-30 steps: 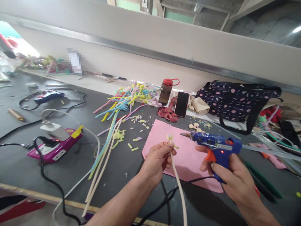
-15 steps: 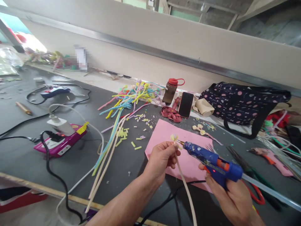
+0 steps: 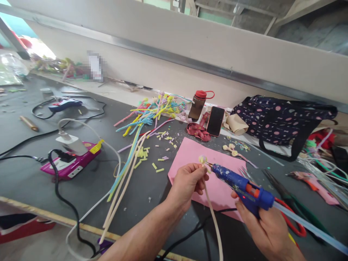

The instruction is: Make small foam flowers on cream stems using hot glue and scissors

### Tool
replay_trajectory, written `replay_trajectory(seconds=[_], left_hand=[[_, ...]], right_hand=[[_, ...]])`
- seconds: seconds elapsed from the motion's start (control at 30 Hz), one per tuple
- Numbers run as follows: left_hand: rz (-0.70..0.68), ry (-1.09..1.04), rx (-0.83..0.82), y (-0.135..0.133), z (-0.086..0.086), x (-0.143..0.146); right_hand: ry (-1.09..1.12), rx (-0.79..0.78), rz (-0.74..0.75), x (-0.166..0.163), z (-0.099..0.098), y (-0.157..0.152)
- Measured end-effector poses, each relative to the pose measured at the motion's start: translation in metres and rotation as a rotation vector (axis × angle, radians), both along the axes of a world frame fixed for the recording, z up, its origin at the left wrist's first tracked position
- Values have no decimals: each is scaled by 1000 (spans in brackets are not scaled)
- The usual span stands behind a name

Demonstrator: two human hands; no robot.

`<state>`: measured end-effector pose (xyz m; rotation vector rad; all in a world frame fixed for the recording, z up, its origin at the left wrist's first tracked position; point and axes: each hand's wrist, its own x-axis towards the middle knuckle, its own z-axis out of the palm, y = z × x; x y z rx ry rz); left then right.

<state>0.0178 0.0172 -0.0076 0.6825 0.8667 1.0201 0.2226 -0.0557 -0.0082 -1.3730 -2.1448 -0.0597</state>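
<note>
Between the thumb and fingers of my left hand (image 3: 189,183) is a cream, pipe-cleaner-like stem (image 3: 212,214), its long end hanging down past the table edge. At its top sits a small pale yellow and lilac flower head (image 3: 202,159). My right hand (image 3: 268,226) grips a blue hot glue gun (image 3: 239,183) by its handle, a red light lit on it. The gun's metal nozzle points left and meets, or nearly meets, the underside of the flower head. A long clear glue stick (image 3: 307,226) runs out of the gun's back. Below both hands lies a pink sheet (image 3: 187,156).
Several coloured stems (image 3: 152,112) lie at the back, with cut yellow pieces (image 3: 143,154) nearby. A magenta power strip (image 3: 72,159) with cables is left. A bottle (image 3: 197,105), phone (image 3: 215,121) and dark bag (image 3: 280,123) stand behind. Scissors (image 3: 293,206) and pink pliers (image 3: 315,186) lie right.
The glue gun has shifted slightly left, its back end dropping a little, with the nozzle still at the flower head. My left hand keeps its hold in nearly the same place.
</note>
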Motion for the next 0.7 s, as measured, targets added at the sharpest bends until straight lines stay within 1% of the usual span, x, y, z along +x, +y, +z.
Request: replay_trajectory(seconds=[0.33, 0.43, 0.6, 0.7], left_hand=[[4, -12, 6, -1, 2, 0], [2, -13, 5, -1, 2, 0], [3, -13, 7, -1, 2, 0], [7, -11, 14, -1, 2, -1]], right_hand=[[-33, -27, -12, 1, -4, 0], [-74, -12, -19, 4, -6, 1], [-192, 41, 32, 10, -9, 0], [-177, 30, 17, 11, -9, 0]])
